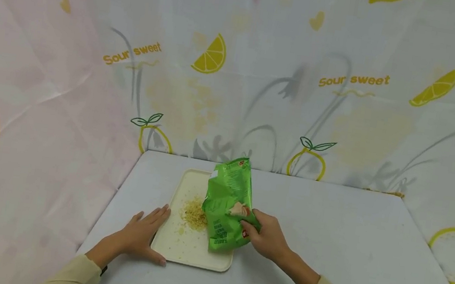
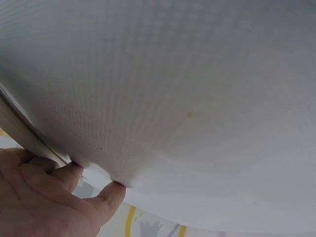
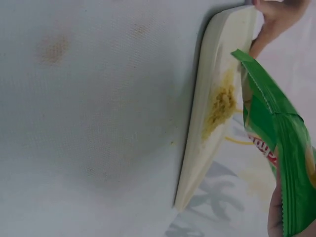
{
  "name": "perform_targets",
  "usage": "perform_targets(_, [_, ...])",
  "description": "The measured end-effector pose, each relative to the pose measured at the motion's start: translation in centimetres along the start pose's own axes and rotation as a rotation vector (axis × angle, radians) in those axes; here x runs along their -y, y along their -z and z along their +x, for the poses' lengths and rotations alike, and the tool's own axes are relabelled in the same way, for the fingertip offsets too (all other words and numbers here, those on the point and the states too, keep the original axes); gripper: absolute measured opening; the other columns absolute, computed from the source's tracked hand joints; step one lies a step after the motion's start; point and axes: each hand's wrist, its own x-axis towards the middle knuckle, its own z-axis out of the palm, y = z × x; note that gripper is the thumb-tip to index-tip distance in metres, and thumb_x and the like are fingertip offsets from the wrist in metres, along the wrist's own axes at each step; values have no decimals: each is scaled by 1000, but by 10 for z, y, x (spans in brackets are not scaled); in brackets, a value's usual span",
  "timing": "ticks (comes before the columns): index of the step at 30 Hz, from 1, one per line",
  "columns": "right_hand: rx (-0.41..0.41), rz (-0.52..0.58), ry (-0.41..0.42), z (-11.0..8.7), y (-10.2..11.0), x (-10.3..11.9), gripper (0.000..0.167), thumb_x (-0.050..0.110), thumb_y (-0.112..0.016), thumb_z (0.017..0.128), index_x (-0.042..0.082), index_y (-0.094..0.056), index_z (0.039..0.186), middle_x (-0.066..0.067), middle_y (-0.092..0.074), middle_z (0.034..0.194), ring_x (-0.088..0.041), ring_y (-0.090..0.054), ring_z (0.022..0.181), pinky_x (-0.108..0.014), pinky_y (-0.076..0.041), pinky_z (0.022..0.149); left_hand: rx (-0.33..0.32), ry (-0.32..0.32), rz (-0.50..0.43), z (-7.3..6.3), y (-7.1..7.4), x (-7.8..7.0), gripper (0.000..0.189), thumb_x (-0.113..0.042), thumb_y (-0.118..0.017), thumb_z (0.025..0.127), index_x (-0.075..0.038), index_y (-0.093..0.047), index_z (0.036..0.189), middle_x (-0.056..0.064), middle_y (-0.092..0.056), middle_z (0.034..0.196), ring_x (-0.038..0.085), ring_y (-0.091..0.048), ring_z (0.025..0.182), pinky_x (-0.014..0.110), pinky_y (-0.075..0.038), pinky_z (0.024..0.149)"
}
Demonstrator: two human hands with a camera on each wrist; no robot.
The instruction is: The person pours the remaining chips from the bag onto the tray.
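My right hand (image 1: 268,235) grips a green snack bag (image 1: 229,191) by its right edge, holding it tilted over a cream tray (image 1: 189,255). Under the bag's left side, yellowish crumbs (image 1: 194,214) lie in a heap, with loose bits scattered around it. My left hand (image 1: 142,234) rests at the tray's left edge, fingers straight and thumb spread along the near corner. In the right wrist view the green bag (image 3: 276,118) hangs above the tray (image 3: 212,59) and its crumb pile (image 3: 221,106). The left wrist view shows the left hand's fingertips (image 2: 116,190) against the white surface.
The white table (image 1: 307,226) extends to the right of the tray. A hanging cloth printed with lemons (image 1: 260,93) stands behind the table, and another (image 1: 45,136) runs along the left. Small faint stains (image 3: 54,48) mark the tabletop.
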Motion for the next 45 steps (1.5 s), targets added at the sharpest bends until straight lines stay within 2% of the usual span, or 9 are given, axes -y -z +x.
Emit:
perform_targets(3, [-18,-16,59,1,5,0,6,8,-69,91,10,-64,91,10,-52,65,4,-39,54,-17,-36,47,0,-9,-9,-1,-1,0,139,-82,-73,59,0,-18,157,19,-16,164,42,-24,149,73,-20,108])
perform_targets(8, [-79,-13,175,8,17,1,13,3,-72,88,9,-68,99,3,-66,75,2,-53,61,-18,-46,52,-9,-16,-9,-1,-1,0,138,-82,-73,59,0,-19,157,19,-17,164,42,-25,149,74,-21,107])
perform_targets(13, [29,-51,143,11,23,1,7,7,-70,91,12,-66,92,9,-59,71,5,-46,58,-17,-42,50,-9,-12,8,1,-1,1,139,-84,-70,59,-1,-18,157,18,-16,165,40,-24,149,73,-21,108])
perform_targets(19, [65,-46,120,10,23,2,4,14,-68,94,10,-67,92,10,-58,70,5,-46,57,-19,-42,50,-18,-9,17,1,-1,1,139,-85,-70,58,-1,-19,157,18,-17,165,40,-25,149,73,-21,108])
perform_targets(21, [53,-46,114,10,23,2,4,13,-68,93,11,-66,91,11,-57,69,5,-46,57,-18,-42,49,-20,-9,11,1,-1,0,139,-84,-71,58,0,-19,157,18,-17,164,40,-25,149,73,-21,108])
perform_targets(27, [-96,-44,150,9,18,-1,9,1,-71,88,7,-65,92,6,-57,67,3,-42,56,-18,-39,47,-9,-10,-3,1,-1,0,139,-83,-71,59,0,-18,157,18,-17,165,41,-24,149,73,-20,108])
perform_targets(36, [15,-30,94,5,11,-2,5,6,-68,91,8,-64,92,9,-53,66,5,-39,53,-17,-36,45,-10,-6,-3,0,1,-2,139,-82,-72,59,0,-18,157,19,-16,165,41,-24,149,73,-20,109])
perform_targets(41, [16,-36,83,5,12,-3,4,7,-68,92,7,-64,92,10,-51,65,5,-39,53,-17,-35,45,-15,-4,5,-1,3,-4,139,-81,-74,59,1,-19,156,20,-18,164,42,-25,149,73,-20,108])
perform_targets(45, [-39,-33,104,5,12,-4,5,7,-69,91,5,-65,94,8,-53,65,4,-40,54,-18,-37,46,-13,-3,2,0,1,-2,139,-82,-73,58,0,-19,157,19,-17,164,41,-24,149,73,-20,109])
